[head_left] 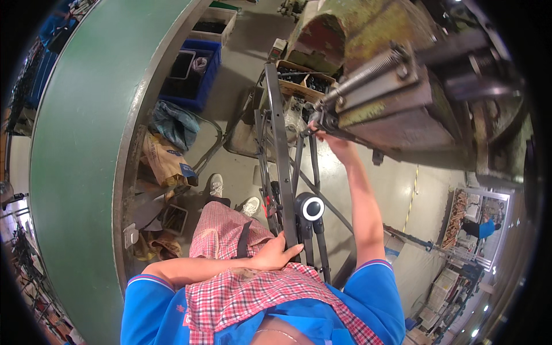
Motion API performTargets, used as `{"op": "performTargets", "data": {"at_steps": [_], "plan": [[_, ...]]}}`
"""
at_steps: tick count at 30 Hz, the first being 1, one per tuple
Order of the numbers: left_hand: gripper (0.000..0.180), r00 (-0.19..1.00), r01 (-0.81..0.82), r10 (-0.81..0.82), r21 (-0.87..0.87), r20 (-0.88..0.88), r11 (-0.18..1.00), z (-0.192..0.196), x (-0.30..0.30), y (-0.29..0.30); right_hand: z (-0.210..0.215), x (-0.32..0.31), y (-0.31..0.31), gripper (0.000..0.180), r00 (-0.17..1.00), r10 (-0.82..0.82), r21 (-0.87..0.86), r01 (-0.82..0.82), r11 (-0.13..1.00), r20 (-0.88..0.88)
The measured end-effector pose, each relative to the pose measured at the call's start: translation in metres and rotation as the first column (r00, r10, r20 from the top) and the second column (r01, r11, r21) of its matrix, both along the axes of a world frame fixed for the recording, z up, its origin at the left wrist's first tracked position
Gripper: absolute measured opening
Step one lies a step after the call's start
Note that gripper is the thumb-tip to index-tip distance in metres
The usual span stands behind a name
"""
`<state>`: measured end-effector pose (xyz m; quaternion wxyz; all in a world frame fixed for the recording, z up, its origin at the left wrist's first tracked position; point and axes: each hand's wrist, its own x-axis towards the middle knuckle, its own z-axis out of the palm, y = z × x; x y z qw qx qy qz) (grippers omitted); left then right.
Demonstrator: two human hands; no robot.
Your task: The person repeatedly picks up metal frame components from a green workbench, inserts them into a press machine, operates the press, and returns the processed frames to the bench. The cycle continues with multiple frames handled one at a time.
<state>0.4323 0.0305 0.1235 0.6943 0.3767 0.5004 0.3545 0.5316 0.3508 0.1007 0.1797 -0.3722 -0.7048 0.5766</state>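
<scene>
Fingers of the left hand [280,252] wrap the upright dark metal bar [280,155], nearer than the right hand [330,138] pinching a thin rod [368,140] at the rusty green machine [397,98].

apron [241,287]: red-white check | sleeves [376,293]: blue (red-white trim) | crate [198,75]: blue | machine [397,98]: worn olive-green

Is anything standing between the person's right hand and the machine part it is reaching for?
Nothing visible does. The right hand is already up at the end of the long spring-and-rod assembly on the old green machine, fingers against it. The left hand rests on the dark metal bar lower down, clear of that reach.
</scene>
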Motion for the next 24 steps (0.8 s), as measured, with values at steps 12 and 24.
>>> {"op": "performTargets", "data": {"at_steps": [12, 24], "plan": [[0.049, 0.994, -0.112, 0.113, -0.106, 0.001, 0.988, 0.005, 0.022, -0.002, 0.028, 0.009, -0.096, 0.042, 0.979, -0.126, 0.283, 0.076, 0.956, 0.162], [0.049, 0.606, 0.744, -0.525, 0.193, -0.598, 0.639, 0.091, -0.101, 0.142, 0.044, 0.184, -0.285, 0.065, 0.996, -0.022, -0.786, 0.082, 0.613, 0.086]]}}
